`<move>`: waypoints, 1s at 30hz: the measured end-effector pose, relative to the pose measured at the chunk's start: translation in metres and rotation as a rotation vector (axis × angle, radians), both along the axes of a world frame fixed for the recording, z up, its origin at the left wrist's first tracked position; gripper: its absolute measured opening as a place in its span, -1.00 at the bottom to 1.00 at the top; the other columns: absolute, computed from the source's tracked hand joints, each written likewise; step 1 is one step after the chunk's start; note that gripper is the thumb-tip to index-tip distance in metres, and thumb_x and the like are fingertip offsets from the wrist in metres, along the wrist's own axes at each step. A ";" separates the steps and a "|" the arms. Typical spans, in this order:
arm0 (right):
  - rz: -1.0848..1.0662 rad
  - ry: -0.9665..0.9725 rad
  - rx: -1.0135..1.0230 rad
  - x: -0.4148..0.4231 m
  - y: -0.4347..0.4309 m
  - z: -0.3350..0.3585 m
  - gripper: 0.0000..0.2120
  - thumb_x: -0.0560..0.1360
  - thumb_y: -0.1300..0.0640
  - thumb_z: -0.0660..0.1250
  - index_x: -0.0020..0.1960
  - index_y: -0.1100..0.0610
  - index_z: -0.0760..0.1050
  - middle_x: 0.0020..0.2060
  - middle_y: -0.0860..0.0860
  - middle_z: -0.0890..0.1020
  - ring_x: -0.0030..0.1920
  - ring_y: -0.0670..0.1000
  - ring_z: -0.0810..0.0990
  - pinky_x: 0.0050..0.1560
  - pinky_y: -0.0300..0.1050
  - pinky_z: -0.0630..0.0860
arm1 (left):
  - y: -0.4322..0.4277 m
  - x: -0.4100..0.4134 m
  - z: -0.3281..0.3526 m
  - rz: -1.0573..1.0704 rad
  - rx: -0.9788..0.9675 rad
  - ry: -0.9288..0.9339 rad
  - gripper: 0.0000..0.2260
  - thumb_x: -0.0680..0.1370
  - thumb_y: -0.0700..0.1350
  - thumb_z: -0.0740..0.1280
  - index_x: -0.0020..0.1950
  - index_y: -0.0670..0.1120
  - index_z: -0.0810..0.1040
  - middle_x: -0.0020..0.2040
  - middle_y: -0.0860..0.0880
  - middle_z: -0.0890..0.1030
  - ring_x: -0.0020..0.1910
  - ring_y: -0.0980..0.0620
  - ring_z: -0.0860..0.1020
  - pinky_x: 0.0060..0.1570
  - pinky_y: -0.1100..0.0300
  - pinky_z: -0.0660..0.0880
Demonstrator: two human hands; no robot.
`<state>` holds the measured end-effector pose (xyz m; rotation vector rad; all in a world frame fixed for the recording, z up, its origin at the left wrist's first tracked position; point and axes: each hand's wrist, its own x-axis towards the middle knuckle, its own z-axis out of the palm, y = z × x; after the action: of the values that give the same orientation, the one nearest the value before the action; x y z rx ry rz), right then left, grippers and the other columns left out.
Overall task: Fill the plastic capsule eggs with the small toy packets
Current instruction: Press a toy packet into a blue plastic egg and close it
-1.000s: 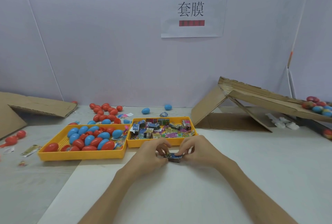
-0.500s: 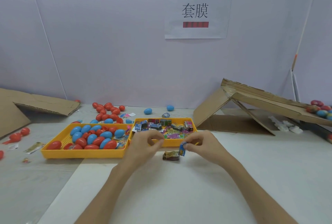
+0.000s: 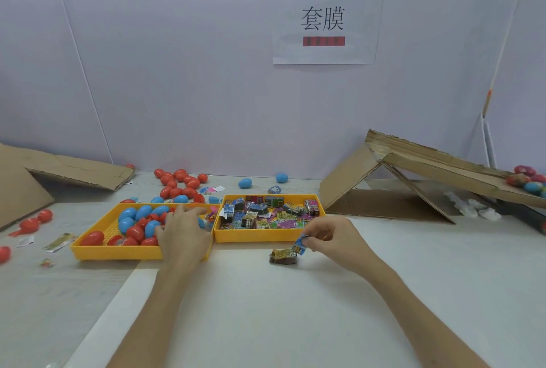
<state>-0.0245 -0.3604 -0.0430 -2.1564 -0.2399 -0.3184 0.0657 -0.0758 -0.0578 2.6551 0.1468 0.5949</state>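
Note:
My right hand pinches a small blue toy packet just above the table. A second, brown packet lies on the table right below it. My left hand reaches into the left yellow tray, which holds several red and blue capsule eggs; its fingers rest among the eggs and I cannot see whether they hold one. The right yellow tray is full of small toy packets.
Loose red and blue eggs lie behind the trays near the wall. A folded cardboard ramp stands at the right with several filled eggs on it. Flat cardboard lies at the left, with a few red eggs beside it.
My hands have parted. The left hand moved left into the egg tray. The right hand lifted the blue packet off the brown one, which stays on the table.

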 end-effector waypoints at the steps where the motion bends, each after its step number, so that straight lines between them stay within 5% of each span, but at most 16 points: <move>1: 0.001 0.001 -0.003 0.000 0.001 -0.001 -0.75 0.47 0.26 0.48 -0.21 -0.10 0.66 -0.30 -0.11 0.70 -0.30 -0.13 0.61 -0.24 -0.23 0.54 | 0.000 0.001 0.000 0.018 0.014 0.013 -0.57 0.55 -0.14 0.43 0.40 0.11 0.53 0.33 -0.05 0.51 0.33 -0.09 0.42 0.28 -0.10 0.35; 7: 0.016 0.008 0.009 0.000 0.002 -0.001 -0.82 0.46 0.25 0.49 -0.19 -0.03 0.68 -0.30 -0.09 0.70 -0.30 -0.12 0.62 -0.23 -0.23 0.54 | 0.003 0.002 0.000 0.060 -0.006 0.024 -0.76 0.58 -0.06 0.43 0.25 0.04 0.65 0.26 -0.10 0.51 0.30 -0.12 0.41 0.24 -0.12 0.38; 13: 0.038 0.012 0.059 0.002 0.001 -0.002 -0.95 0.48 0.18 0.50 -0.14 0.05 0.69 -0.27 -0.03 0.71 -0.27 -0.07 0.64 -0.19 -0.13 0.57 | 0.003 -0.006 0.006 -0.052 -0.224 -0.295 -0.87 0.62 -0.03 0.36 0.12 -0.04 0.61 0.01 -0.07 0.63 0.05 -0.11 0.53 0.14 -0.15 0.39; 16: 0.056 0.006 0.095 0.002 0.000 -0.001 -0.94 0.50 0.17 0.48 -0.14 0.08 0.70 -0.29 0.00 0.70 -0.28 -0.07 0.64 -0.20 -0.19 0.56 | -0.009 -0.017 0.016 -0.266 -0.484 -0.517 -0.93 0.65 -0.07 0.33 0.10 -0.04 0.50 -0.15 0.03 0.59 -0.15 0.00 0.56 -0.10 0.12 0.57; 18: 0.052 0.009 0.117 0.002 0.000 -0.001 -0.93 0.51 0.16 0.47 -0.15 0.10 0.69 -0.30 -0.01 0.69 -0.28 -0.10 0.62 -0.22 -0.25 0.53 | -0.021 -0.024 0.023 -0.417 -0.668 -0.547 -0.98 0.65 -0.10 0.29 0.03 -0.02 0.48 -0.23 0.09 0.54 -0.25 0.06 0.53 -0.31 0.33 0.48; 22: 0.049 0.039 0.173 0.003 0.001 0.000 -0.90 0.54 0.13 0.45 -0.16 0.08 0.68 -0.33 -0.06 0.68 -0.30 -0.15 0.60 -0.28 -0.32 0.47 | -0.052 -0.041 0.024 -0.722 -0.885 -0.213 -0.80 0.62 -0.07 0.18 -0.07 -0.03 0.58 -0.28 -0.08 0.48 -0.35 0.07 0.39 -0.40 0.22 0.32; 27: 0.122 0.053 0.262 0.001 0.004 0.002 -0.84 0.57 0.20 0.41 -0.15 0.04 0.70 -0.34 -0.03 0.67 -0.31 -0.11 0.60 -0.29 -0.26 0.50 | -0.075 -0.056 0.010 -0.948 -0.671 0.270 -0.73 0.70 -0.02 0.22 -0.11 -0.02 0.63 -0.37 0.06 0.41 -0.45 0.16 0.32 -0.47 0.31 0.23; 30: 0.150 0.062 0.288 0.000 0.005 0.002 -0.88 0.56 0.24 0.41 -0.08 0.10 0.70 -0.33 0.00 0.68 -0.29 -0.08 0.60 -0.27 -0.25 0.50 | -0.084 -0.063 0.004 -1.015 -0.555 0.324 -0.78 0.67 0.00 0.29 -0.07 -0.03 0.66 -0.37 0.23 0.56 -0.42 0.29 0.47 -0.43 0.47 0.33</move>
<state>-0.0248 -0.3551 -0.0413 -1.8494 -0.2999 -0.1863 0.0025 -0.1594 -0.0537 1.8994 -0.7798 -0.1960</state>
